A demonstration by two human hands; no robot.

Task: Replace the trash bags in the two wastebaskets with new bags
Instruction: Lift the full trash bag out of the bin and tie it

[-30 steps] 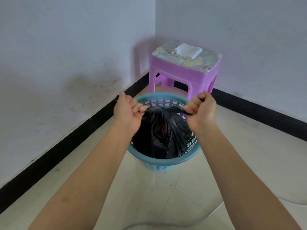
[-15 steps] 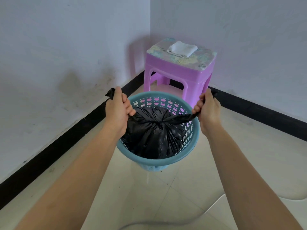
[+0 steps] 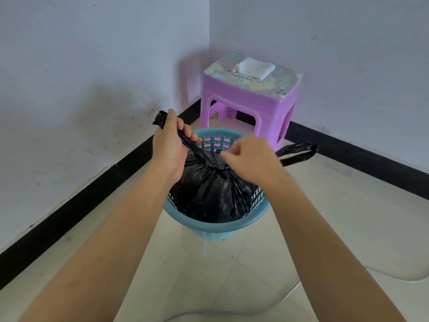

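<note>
Evidently the old bag is being tied off. The black trash bag (image 3: pixel 209 194), thin, crinkled and glossy, bulges inside the blue lattice-plastic wastebasket (image 3: pixel 209 225) and is gathered to a knot (image 3: pixel 221 169). The left hand (image 3: pixel 170 147) is clenched round the twisted tail at 10 o'clock. The right hand (image 3: pixel 251 156) curls over the knot (whether it pinches anything I cannot tell), and the loose tail (image 3: pixel 299 152) juts out at 3 o'clock. The next move is probably to cinch the knot, then lift the bag straight up. A moulded purple stool (image 3: pixel 250 101) stands at 1 o'clock.

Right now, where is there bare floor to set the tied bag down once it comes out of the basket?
Bare tile lies right of the blue wastebasket, out to the black baseboard, and left of it toward the other wall. The corner behind is crowded: the purple stool stands close to the rim, and the black bag fills the basket.
</note>
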